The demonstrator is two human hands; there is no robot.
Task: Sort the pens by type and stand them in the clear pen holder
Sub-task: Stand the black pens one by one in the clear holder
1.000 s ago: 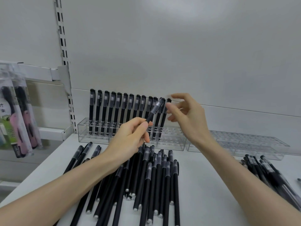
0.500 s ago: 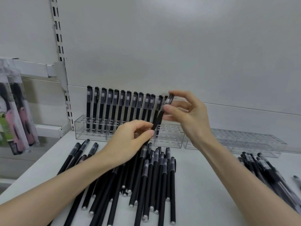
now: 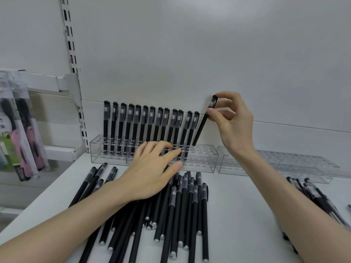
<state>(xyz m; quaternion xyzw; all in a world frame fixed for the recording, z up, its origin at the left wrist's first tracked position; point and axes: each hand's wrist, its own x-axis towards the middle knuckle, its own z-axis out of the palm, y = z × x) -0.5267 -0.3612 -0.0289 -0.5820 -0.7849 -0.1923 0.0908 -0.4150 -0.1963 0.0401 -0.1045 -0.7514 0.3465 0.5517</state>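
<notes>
Plainly, the coming move turns on the black capped pen (image 3: 203, 123) pinched by the right hand (image 3: 234, 123), thumb and forefinger closed on its cap end. Its long axis leans, with the cap up and to the right. The bare end points down and left toward the clear pen holder (image 3: 206, 164), just beside the last of the standing pens (image 3: 150, 128). That lower end sits at the holder's top face, right of the row. To my eye, it needs to be tipped upright before it will drop into a free hole.

The left hand (image 3: 152, 172) is nearer the loose pens (image 3: 187, 205) heaped on the worktop (image 3: 239, 215). It lies over them with fingers spread and relaxed, gripping nothing that I can see.

Hard to make out:
- The holes are clear plastic on clear plastic, so I cannot tell whether the tip has already entered one.
- The left fingers cover part of the holder's front wall and the feet of several standing pens.
- A second clear holder (image 3: 284, 165) stands to the right.
- A separate bunch of pens (image 3: 313, 195) is partly cut off by the right forearm and the frame edge, and its type is unclear.
</notes>
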